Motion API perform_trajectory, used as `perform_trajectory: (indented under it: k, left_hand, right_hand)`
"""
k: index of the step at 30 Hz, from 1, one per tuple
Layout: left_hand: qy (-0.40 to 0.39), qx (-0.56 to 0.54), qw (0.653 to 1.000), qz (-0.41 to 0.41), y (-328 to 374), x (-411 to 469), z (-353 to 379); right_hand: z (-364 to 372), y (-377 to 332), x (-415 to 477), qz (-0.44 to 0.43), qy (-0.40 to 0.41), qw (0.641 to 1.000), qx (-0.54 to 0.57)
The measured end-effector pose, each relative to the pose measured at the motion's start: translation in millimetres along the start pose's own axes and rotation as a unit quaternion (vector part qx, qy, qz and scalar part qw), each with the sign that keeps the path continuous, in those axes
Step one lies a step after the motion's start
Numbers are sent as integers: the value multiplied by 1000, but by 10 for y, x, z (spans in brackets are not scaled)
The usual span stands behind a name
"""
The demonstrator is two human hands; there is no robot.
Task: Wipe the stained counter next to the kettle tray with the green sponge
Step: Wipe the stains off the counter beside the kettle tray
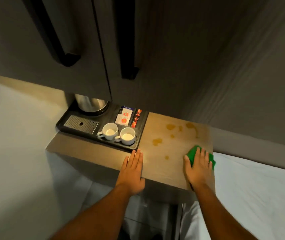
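A green sponge lies near the right front corner of the wooden counter. My right hand is pressed flat on top of it, fingers spread, covering most of it. Several yellow-brown stains dot the counter between the sponge and the black kettle tray. My left hand rests flat on the counter's front edge just below the tray's near corner, holding nothing.
The tray carries a steel kettle, a metal drip grid, two white cups and sachets. Dark cabinet doors with black handles hang above. A white bed borders the counter's right side.
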State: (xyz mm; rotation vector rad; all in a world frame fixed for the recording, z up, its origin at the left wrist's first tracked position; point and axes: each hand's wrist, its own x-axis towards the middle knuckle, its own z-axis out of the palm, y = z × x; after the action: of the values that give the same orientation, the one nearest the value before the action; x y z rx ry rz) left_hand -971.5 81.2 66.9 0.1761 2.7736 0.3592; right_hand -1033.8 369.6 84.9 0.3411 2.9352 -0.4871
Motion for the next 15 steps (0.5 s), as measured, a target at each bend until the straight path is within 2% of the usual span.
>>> perform_trajectory:
  k: [2, 6, 8, 11, 15]
  left_hand:
    - [-26, 13, 1000, -2, -81, 16, -33]
    - [-56, 8, 998, 1, -151, 19, 27]
    - [-51, 2, 999, 1, -183, 39, 76]
    - [-50, 4, 999, 10, -179, 64, 76]
    - [-46, -2, 999, 15, -203, 80, 49]
  right_hand:
    - [17, -530, 162, -8, -32, 999, -5]
    - [322, -1259, -20, -175, -89, 980, -27]
    - [452, -1184, -221, -221, -100, 969, -44]
    - [458, -726, -316, -246, -101, 962, -63]
    - [219, -151, -31, -228, -68, 967, -86]
